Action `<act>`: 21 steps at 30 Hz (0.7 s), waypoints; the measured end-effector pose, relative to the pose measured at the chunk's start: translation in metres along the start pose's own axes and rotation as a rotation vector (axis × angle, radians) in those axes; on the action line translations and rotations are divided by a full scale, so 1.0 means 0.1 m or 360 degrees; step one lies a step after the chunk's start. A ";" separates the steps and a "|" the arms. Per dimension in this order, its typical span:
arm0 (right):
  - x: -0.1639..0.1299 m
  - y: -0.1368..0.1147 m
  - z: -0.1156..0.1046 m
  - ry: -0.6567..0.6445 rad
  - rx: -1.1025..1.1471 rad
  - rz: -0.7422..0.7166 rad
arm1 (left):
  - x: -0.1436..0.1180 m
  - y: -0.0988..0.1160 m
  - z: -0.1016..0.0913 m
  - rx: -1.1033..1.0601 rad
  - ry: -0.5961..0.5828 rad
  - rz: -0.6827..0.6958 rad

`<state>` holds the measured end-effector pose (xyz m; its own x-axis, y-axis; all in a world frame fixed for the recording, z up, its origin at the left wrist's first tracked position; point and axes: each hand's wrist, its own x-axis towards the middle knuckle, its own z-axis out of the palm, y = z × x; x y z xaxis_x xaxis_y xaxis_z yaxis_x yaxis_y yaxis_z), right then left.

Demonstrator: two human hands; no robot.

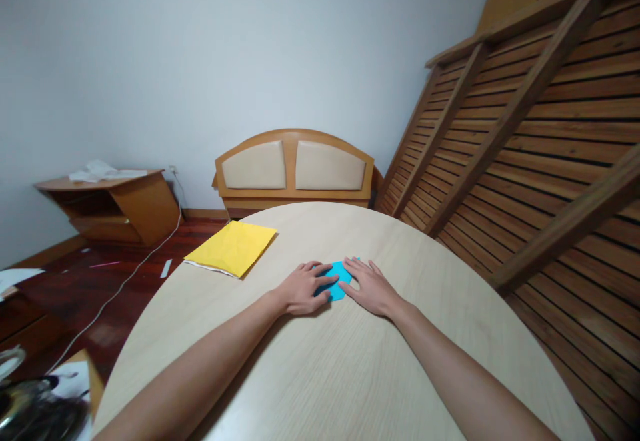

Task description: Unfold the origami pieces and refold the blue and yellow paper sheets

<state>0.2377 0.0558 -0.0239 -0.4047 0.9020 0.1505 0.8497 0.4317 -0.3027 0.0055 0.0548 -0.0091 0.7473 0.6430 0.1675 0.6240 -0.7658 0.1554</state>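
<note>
A big round table [350,374] is filling most of the room in front of me, with a slatted wooden bed frame [540,134] leaning against the wall on one side and a padded headboard [295,167] standing behind it. Over near the table's far left edge a stack of yellow paper [233,247] is lying well apart from the work. In the middle a small piece of blue paper [339,274] is lying flat on the tabletop, partly folded, half hidden under both hands. The left hand [303,289] is pressing down on its left side, fingers stretched out flat and slightly spread, gripping nothing; the right hand [373,287] is doing the same on the right side, palm down, fingers extended. To my eye, the sheet could be sliding on that smooth surface under uneven pressure, and a crease could be going crooked.
</note>
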 end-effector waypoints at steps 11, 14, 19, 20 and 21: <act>0.01 0.06 -0.03 0.0138 0.0002 -0.0196 | 0.02 0.03 0.03 0.0098 0.0002 -0.0237; 0.01 0.06 -0.02 0.0118 0.0075 -0.0272 | 0.02 0.02 0.04 0.0081 0.0030 -0.0252; 0.03 0.09 -0.01 0.0052 0.0115 -0.0249 | 0.01 -0.01 0.05 0.0001 0.0044 -0.0262; 0.03 0.09 -0.02 0.0038 0.0116 -0.0245 | 0.01 -0.02 0.06 -0.0016 0.0040 -0.0264; 0.03 0.10 -0.03 0.0028 0.0117 -0.0246 | 0.01 -0.03 0.06 -0.0030 0.0036 -0.0264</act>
<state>0.2458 0.0627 -0.0236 -0.5222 0.8248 0.2169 0.7505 0.5652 -0.3423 0.0059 0.0577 -0.0147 0.6288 0.7609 0.1601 0.7338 -0.6488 0.2013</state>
